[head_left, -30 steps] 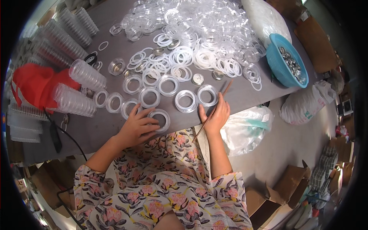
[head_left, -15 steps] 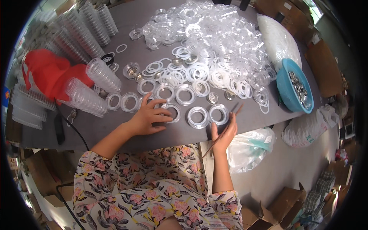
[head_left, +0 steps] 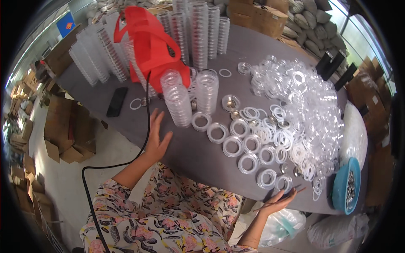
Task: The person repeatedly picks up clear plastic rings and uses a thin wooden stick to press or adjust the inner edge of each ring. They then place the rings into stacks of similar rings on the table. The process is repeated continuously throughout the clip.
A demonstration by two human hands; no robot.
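Observation:
My left hand (head_left: 156, 137) is open, fingers spread, at the table's near edge beside a leaning stack of clear round plastic cases (head_left: 177, 105); nothing is in it. A second, shorter case stack (head_left: 207, 92) stands just behind. My right hand (head_left: 278, 203) holds slim brown tweezers (head_left: 300, 189), their tips pointing right, close to a clear ring-shaped case (head_left: 283, 183). Several such cases lie in rows between the hands, including one clear case (head_left: 233, 146) near the middle. White rings (head_left: 301, 156) are scattered behind them, with a few small silvery discs (head_left: 284, 168) among them.
A big heap of clear cases (head_left: 303, 97) covers the table's right side. At its near right sits a blue basin (head_left: 337, 189) of metal pieces. A red bag (head_left: 154, 50), tall case stacks (head_left: 199, 38), a black phone (head_left: 117, 102) and a black cable (head_left: 145, 126) are leftward.
The view has swung left. My left hand has left the ring-shaped cases and moved left toward the stacked cases. My right hand stays by the end of the row with the tweezers.

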